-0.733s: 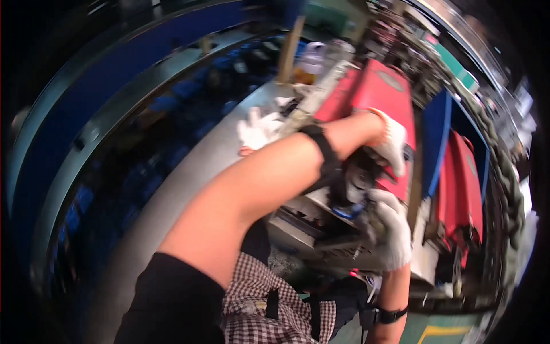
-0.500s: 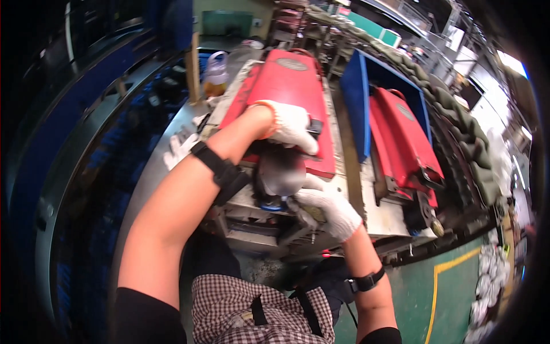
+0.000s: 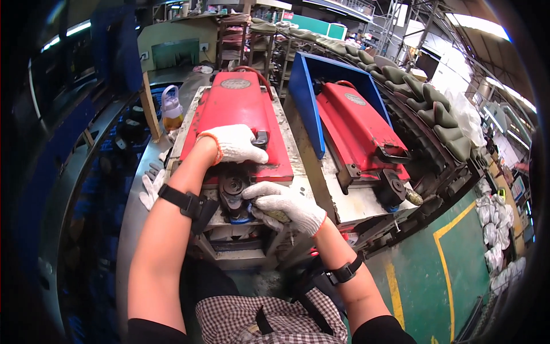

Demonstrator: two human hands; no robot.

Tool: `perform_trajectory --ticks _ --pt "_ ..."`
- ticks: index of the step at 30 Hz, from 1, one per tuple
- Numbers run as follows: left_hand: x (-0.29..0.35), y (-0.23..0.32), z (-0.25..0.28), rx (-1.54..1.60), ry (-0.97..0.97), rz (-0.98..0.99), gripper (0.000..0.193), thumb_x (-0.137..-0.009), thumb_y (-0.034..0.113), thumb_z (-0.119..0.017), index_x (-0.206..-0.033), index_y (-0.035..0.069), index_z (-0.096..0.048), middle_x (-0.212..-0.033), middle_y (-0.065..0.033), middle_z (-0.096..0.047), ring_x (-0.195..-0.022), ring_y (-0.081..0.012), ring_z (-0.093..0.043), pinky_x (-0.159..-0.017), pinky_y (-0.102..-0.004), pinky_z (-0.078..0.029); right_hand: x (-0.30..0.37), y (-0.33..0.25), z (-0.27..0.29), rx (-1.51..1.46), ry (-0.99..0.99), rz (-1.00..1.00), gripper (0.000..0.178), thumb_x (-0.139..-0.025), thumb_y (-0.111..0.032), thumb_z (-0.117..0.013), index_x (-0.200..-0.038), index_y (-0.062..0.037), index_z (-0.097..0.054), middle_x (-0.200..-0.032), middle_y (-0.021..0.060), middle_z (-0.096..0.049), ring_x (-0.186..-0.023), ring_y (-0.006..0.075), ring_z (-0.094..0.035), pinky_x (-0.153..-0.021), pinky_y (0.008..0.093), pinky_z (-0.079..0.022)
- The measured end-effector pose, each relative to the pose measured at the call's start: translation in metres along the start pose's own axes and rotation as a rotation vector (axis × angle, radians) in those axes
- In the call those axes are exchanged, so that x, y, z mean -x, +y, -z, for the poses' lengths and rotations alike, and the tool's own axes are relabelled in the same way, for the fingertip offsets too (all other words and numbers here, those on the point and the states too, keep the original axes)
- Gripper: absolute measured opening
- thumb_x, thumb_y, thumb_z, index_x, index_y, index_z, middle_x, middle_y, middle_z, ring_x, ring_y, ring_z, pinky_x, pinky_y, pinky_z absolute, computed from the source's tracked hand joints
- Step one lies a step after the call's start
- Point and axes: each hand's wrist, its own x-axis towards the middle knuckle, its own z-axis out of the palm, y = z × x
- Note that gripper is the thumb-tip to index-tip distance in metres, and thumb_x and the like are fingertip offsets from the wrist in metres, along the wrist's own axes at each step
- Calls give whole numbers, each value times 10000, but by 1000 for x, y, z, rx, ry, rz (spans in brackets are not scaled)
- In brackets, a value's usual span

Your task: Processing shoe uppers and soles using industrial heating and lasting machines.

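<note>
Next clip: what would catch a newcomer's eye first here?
Two big red metal machine housings: the near red housing at centre, a second red housing to its right inside a blue box. The white-gloved left hand rests on the near one's front edge; the white-gloved right hand grips a small dark part below it.

I view a factory workshop: two red machines (image 3: pixel 238 123) (image 3: pixel 358 129), painted green floor (image 3: pixel 458 269), stacked green pieces (image 3: pixel 435 112).

Left hand (image 3: pixel 235 144) gloved, flat on red machine (image 3: pixel 238 123). Right hand (image 3: pixel 285 204) at 5 o'clock of it, closed on dark part (image 3: pixel 234 188). Second red machine (image 3: pixel 358 129) at 3 o'clock.
</note>
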Motion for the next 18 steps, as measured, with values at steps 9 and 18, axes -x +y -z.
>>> perform_trajectory --ticks 9,18 --pt "5 8 -1 -11 49 63 503 -770 501 -741 -865 8 -763 -720 -103 -702 -653 -207 -649 -674 -357 -513 3 4 3 -47 0 32 401 -995 -246 -671 -1334 -38 -620 -1047 75 -658 -808 122 -578 -687 252 -472" --pt "2 4 -4 -28 85 69 512 -785 495 -787 -869 -8 -746 -687 -101 -665 -629 -189 -631 -647 -361 -491 2 7 -1 -99 -22 64 372 -1003 -242 -644 -1328 -65 -614 -916 75 -644 -592 96 -496 -515 234 -387"
